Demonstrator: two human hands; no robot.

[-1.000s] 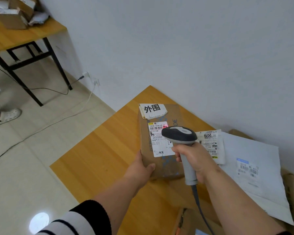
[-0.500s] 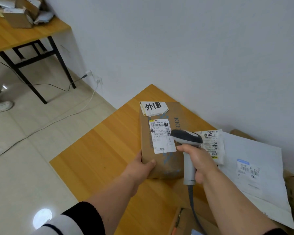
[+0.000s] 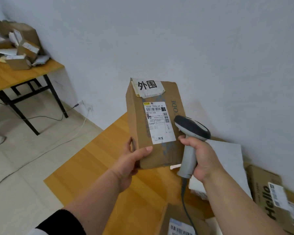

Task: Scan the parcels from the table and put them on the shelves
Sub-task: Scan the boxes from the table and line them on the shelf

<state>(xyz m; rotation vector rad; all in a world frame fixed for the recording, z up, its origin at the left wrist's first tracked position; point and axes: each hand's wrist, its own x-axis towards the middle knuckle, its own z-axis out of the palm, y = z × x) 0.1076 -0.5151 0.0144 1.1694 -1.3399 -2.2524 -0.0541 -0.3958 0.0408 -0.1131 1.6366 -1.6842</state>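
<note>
A tall brown cardboard parcel [image 3: 139,122] with a white shipping label and a paper tag on top is held upright above the wooden table [image 3: 98,163]. My left hand [image 3: 134,158] grips its lower left corner, thumb across the front face. My right hand [image 3: 200,156] holds a grey barcode scanner [image 3: 190,131] by its handle, just right of the parcel, its head level with the label. The scanner's cable hangs down past my right forearm.
On the table to the right lie a white mailer bag [image 3: 227,160], a "Hello" carton [image 3: 270,200] and another labelled box [image 3: 178,223] at the bottom edge. A second table [image 3: 24,73] at the far left carries several parcels. Cables cross the tiled floor [image 3: 24,158].
My left hand has lifted the parcel off the table and stood it upright. The scanner has moved from over the label to the parcel's right side.
</note>
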